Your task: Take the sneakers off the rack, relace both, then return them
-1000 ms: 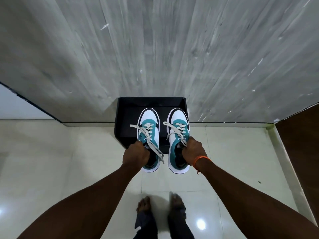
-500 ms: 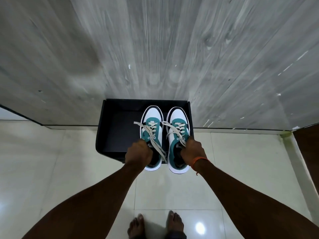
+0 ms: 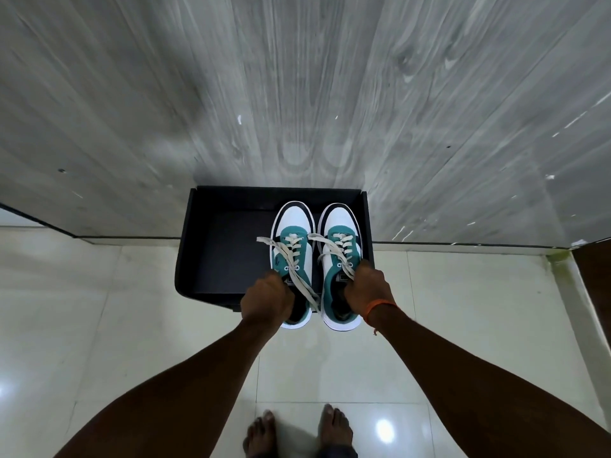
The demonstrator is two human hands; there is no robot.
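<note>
Two white-and-teal sneakers with black trim and loose cream laces point away from me over the right half of a low black rack point(image 3: 211, 246). My left hand point(image 3: 266, 300) grips the heel opening of the left sneaker point(image 3: 292, 223). My right hand point(image 3: 367, 287), with an orange band at the wrist, grips the heel opening of the right sneaker point(image 3: 339, 219). Both heels stick out past the rack's front edge. I cannot tell whether the soles touch the rack. A lace end trails across the left sneaker toward its heel.
The rack stands against a grey wood-grain wall point(image 3: 297, 94) on a glossy pale tiled floor point(image 3: 99, 325). A brown door or panel point(image 3: 595, 276) is at the far right. My bare feet point(image 3: 297, 431) stand on the tiles below the rack.
The sneakers have moved farther in over the rack with both hands still holding them. The view has shifted, so the rack looks larger and my feet sit lower in frame.
</note>
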